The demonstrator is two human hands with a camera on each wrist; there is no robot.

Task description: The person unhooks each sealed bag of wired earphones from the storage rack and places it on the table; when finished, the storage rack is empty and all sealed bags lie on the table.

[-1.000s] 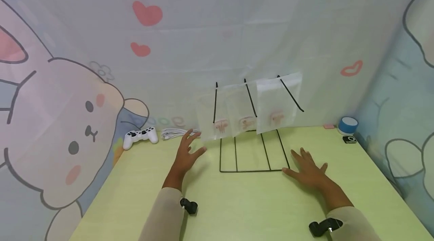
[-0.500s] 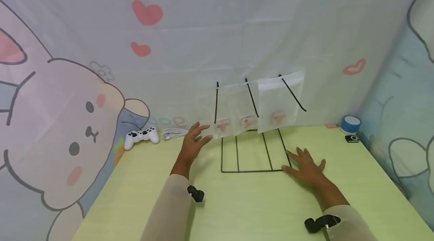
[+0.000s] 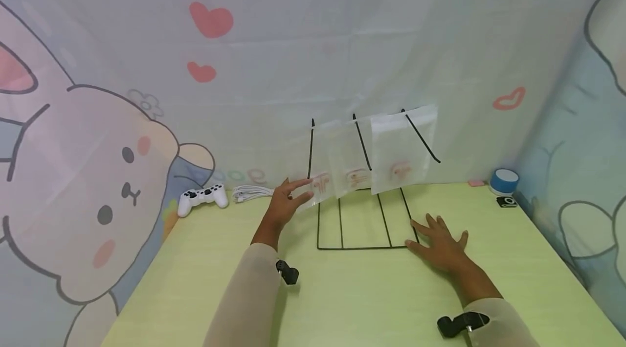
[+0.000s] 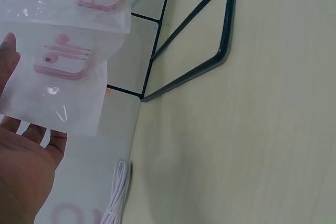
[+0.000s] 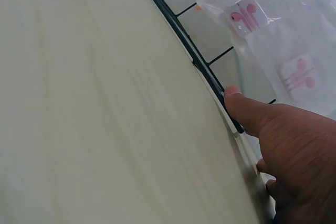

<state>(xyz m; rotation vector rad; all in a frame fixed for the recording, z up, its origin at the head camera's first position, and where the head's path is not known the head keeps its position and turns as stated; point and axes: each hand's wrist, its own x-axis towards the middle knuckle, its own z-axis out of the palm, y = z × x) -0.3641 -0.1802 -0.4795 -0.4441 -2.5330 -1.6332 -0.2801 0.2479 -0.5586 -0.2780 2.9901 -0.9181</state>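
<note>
A black wire rack (image 3: 379, 248) stands at the back, with three prongs carrying translucent bags of pink-and-white earphones. My left hand (image 3: 283, 206) holds the lower left edge of the leftmost earphone bag (image 4: 68, 93). In the left wrist view fingers lie behind that bag's edge and a fingertip shows in front of it. The middle bag (image 3: 349, 146) and the right bag (image 3: 401, 146) hang beside it. My right hand (image 3: 440, 244) rests spread at the rack's front right corner. In the right wrist view its thumb (image 5: 241, 108) touches the front bar.
A white game controller (image 3: 202, 197) and a coiled white cable (image 3: 249, 193) lie at the back left. On the far right are a blue-and-white round device (image 3: 504, 180), a small black gadget (image 3: 506, 202) and a pink block (image 3: 476, 183). A printed cloth hangs behind.
My left hand has moved right and reached the leftmost bag, whose lower part has shifted slightly. The right hand has drawn slightly inward, its fingers now against the rack's side bar.
</note>
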